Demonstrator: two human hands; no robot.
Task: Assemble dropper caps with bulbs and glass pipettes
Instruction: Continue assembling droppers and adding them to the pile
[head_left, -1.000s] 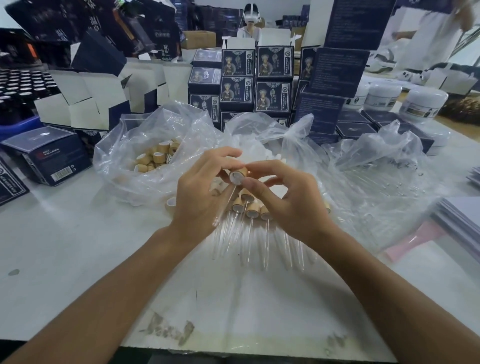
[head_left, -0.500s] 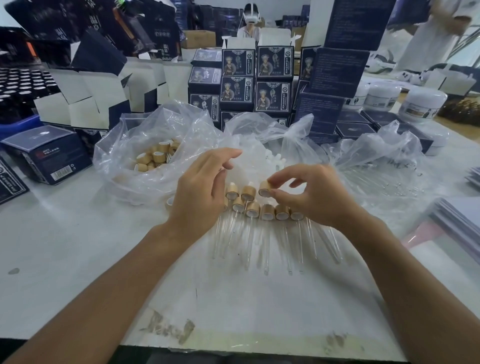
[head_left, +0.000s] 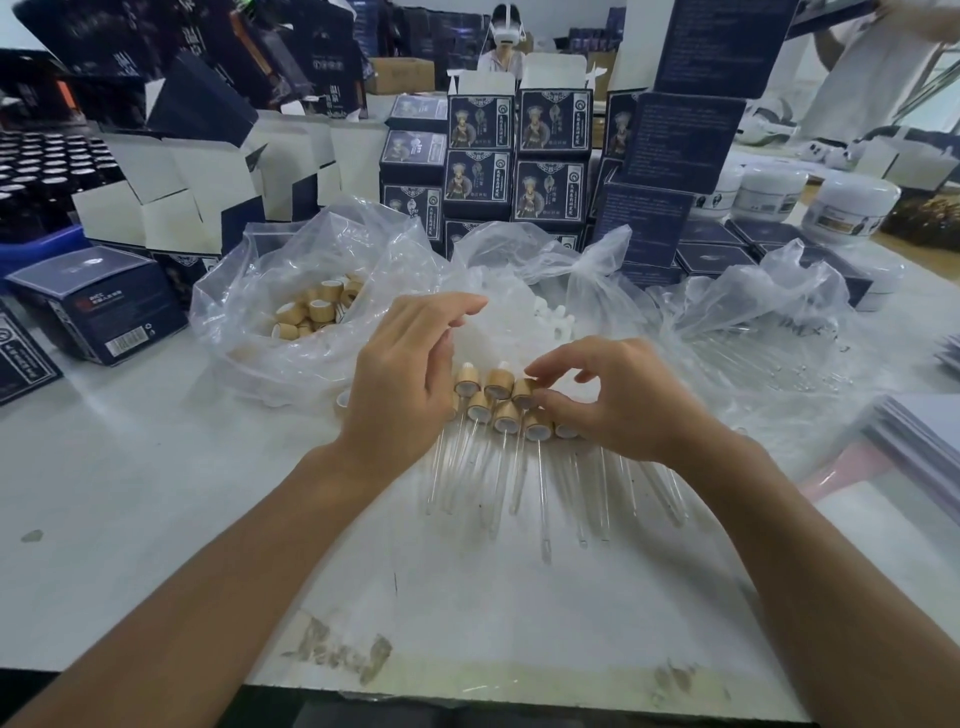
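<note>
Since half a second ago the right hand (head_left: 621, 397) has barely shifted: it still hovers low over the far end of the row of assembled droppers (head_left: 506, 415), thumb and forefinger curled toward the tan cap (head_left: 523, 391) that lies at their tips, though whether they actually pinch it or only touch it cannot be told. The left hand (head_left: 402, 384) has stayed just beside the row's other end, fingers loosely bent and spread, holding nothing, its forefinger stretched out over the clear bag of white bulbs (head_left: 558, 317) beyond the fingertips. A second ago both hands were raised together around a single cap; now they sit apart with the droppers between them. The droppers lie side by side on the white table (head_left: 156, 493), caps pointing away under the fingers and glass pipettes (head_left: 543, 499) running back toward the wrists. Past the left fingertips a plastic bag holds loose wooden caps (head_left: 317, 306); past the right fingers another clear bag holds bare glass tubes (head_left: 779, 353). Dark blue boxes (head_left: 553, 161) stacked behind the bags carry a printed figure and small text too fine to read; a nearer blue box (head_left: 98, 312) shows a barcode label, its writing likewise illegible. Both forearms reach in from the near edge, wrists slightly bent down.
</note>
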